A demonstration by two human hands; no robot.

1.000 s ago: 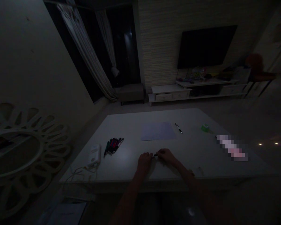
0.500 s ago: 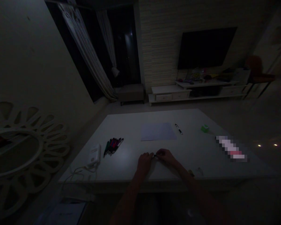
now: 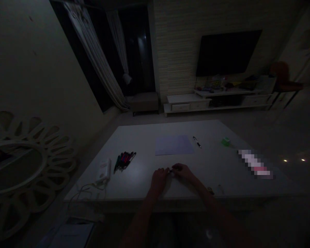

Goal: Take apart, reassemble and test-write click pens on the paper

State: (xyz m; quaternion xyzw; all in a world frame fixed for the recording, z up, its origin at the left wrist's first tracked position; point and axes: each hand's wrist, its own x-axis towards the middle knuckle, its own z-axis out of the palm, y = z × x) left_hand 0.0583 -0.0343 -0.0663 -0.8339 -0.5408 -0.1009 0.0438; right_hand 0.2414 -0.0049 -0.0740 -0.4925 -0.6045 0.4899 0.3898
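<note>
**Crosswise hold near the table edge, low light**

I read a small dark pen-like item (image 3: 171, 171) between my left hand (image 3: 158, 181) and right hand (image 3: 184, 172), mostly hidden by the fingers. Its visible stub lies crosswise, roughly left to right. Both grips look closed on it, with the fingertips meeting at the item, and neither hand is clearly nearer. I cannot confirm whether it clears the table (image 3: 142, 182), which runs just below both hands. Ahead lie a sheet of pale paper (image 3: 174, 145) and a loose pen (image 3: 197, 142). Well to the left sit a bundle of pens (image 3: 124, 161) and a white plastic box (image 3: 103, 171); a small green item (image 3: 225, 141) sits far right.
</note>
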